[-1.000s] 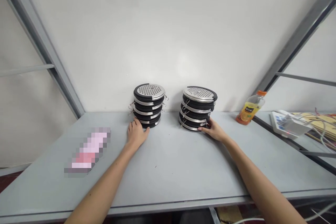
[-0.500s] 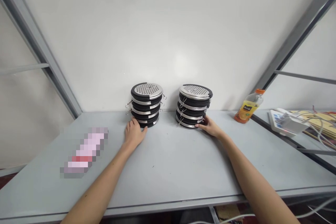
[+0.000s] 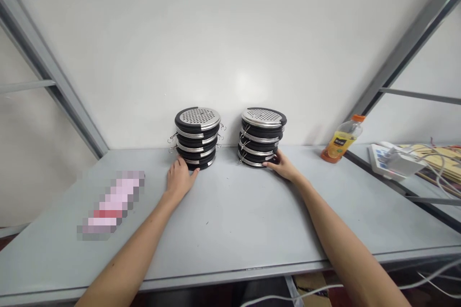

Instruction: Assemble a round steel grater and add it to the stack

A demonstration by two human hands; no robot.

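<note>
Two short stacks of round metal discs with black rubbery edging and small wire clips stand upright against the wall. The top disc of each is perforated. Around the lower left side of the left stack [image 3: 198, 138] curves my left hand [image 3: 179, 176], thumb in front at the base. My right hand [image 3: 283, 165] grips the bottom right of the right stack [image 3: 262, 136], its thumb on the front of the lowest rim. Fingertips of both hands are partly hidden behind the stacks. A gap separates the two stacks.
A tilted-looking orange drink bottle [image 3: 342, 140] stands on the right of the grey table [image 3: 230, 235]. Beyond it lie a white power strip [image 3: 383, 163] with a plug and cables. A pixelated pink item [image 3: 115, 204] lies at left. Metal frame posts flank the table.
The view has shifted slightly, so everything sits a little higher and mostly further left in the picture. Both hands stay at the bases of their stacks.
</note>
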